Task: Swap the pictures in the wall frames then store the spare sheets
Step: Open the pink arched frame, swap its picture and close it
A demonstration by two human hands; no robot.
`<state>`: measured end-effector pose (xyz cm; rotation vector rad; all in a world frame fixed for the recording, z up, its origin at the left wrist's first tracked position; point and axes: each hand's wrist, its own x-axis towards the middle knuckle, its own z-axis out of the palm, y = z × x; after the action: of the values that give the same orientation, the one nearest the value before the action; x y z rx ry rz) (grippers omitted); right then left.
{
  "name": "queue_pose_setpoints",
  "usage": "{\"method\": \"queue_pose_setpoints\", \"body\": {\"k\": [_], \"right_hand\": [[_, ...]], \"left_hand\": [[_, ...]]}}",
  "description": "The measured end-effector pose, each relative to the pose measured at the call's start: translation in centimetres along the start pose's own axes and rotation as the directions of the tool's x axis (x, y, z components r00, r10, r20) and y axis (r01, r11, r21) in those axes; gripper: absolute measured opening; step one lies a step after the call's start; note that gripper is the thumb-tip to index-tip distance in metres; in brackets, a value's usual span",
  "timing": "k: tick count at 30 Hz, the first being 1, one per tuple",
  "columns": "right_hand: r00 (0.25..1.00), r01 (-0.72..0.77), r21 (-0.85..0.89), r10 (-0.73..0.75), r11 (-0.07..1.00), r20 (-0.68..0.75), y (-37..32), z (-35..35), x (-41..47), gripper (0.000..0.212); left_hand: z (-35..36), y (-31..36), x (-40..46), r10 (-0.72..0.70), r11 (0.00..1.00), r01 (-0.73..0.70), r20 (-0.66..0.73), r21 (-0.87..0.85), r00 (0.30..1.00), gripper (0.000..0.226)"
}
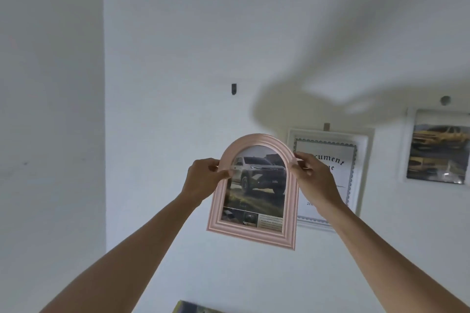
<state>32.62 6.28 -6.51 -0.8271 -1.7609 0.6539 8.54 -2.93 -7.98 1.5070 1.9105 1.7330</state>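
Fingers of both my hands pinch the pink arched picture frame [254,190] at its upper shoulders, thumbs on the moulded front, the other fingers curled behind the rim. My left hand [203,178] grips the left curve of the arch; my right hand [311,173] grips the right curve. Both forearms are bare and extend upward and forward, converging on the frame, which I hold up before the white wall [178,46], tilted slightly with its lower right corner nearest me. Whether its back touches the wall cannot be told.

Frame material: smooth, matte, stepped ridged moulding, flat bottom, rounded top. It contains one printed picture of a light-coloured pickup truck on grass, with small inset photos and text along the bottom.

Count on the wall: three frames in view. Besides the one I hold, a white rectangular frame holding a bordered document [330,175] hangs just to the right, partly behind my right hand, and a glossy car picture in a pale frame [437,152] hangs farther right. One small dark wall hook [233,89] sits bare above the pink frame. One grey round peg [445,100] sits above the car picture.
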Motion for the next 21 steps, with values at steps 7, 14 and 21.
{"method": "queue_pose_setpoints", "body": {"k": [7, 14, 21], "right_hand": [[0.983, 0.153, -0.166, -0.167, 0.974, -0.071, -4.2, 5.8, 7.0, 0.043], [0.984, 0.118, -0.069, -0.126, 0.991, -0.127, -6.1, 9.6, 12.6, 0.039], [0.977, 0.135, -0.111, -0.15, 0.985, -0.151, -5.3, 10.8, 15.4, 0.037]], "left_hand": [[-4.4, 0.5, 8.5, 0.195, 0.968, -0.177, -0.095, 0.176, 0.976, 0.047], [-6.3, 0.0, 15.2, 0.193, 0.973, -0.174, -0.119, 0.155, 0.974, 0.047], [-5.8, -1.0, 18.2, 0.203, 0.97, -0.184, -0.109, 0.162, 0.973, 0.046]]}}
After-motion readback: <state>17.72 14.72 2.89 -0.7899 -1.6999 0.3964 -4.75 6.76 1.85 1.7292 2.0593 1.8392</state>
